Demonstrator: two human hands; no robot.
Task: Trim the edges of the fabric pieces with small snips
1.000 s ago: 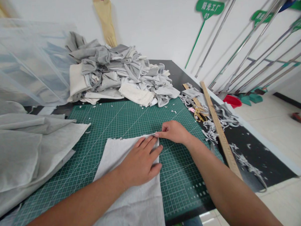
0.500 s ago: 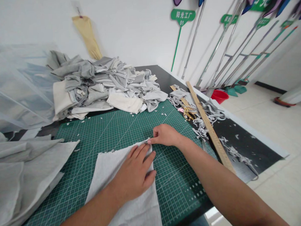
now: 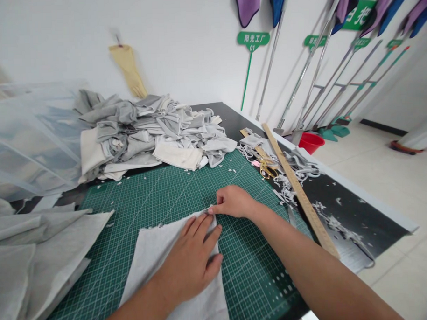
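Note:
A light grey cloth piece [image 3: 157,248] lies flat on the green cutting mat [image 3: 158,190]. My left hand [image 3: 192,256] presses flat on the cloth near its right edge, fingers spread. My right hand [image 3: 234,202] pinches the cloth's far right corner between thumb and fingers, just beyond my left fingertips.
A heap of grey and white cloth pieces [image 3: 149,132] sits at the back of the mat. Larger grey fabric [image 3: 31,250] lies at the left. Gold scissors [image 3: 268,168], a wooden ruler [image 3: 298,189] and fabric scraps lie to the right. A red basin [image 3: 311,142] stands on the floor.
Both hands stay on the cloth in the same grip. The view has tilted and shifted slightly, so the scene sits a little lower and to the left.

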